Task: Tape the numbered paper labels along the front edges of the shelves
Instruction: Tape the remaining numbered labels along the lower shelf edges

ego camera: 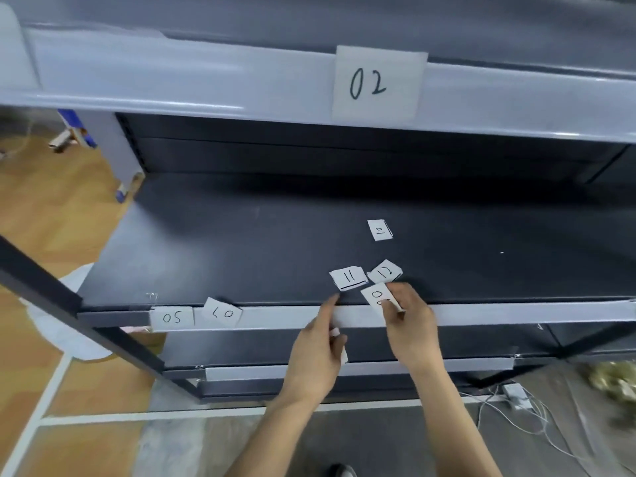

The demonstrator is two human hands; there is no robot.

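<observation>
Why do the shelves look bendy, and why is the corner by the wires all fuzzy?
Head view: the wide-angle lens bows straight lines, so the upper shelf edge curves; bright streaks of glare run along it. Head view: the yellowish pile beside the white cables is smeared near the frame edge. Head view: deep shadow darkens the back of the black shelf, while the 02 label reads clearly.

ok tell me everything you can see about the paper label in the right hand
The label is a small, roughly square slip of white paper with dark handwritten digits; a 0 shows clearly, the second digit is partly hidden by the thumb. It is tilted, not square to the shelf. The right hand pinches its lower right corner, holding it over the front edge of the dark shelf, just above the grey front strip. Its upper end lies close to the loose labels 11 and 12.
</observation>
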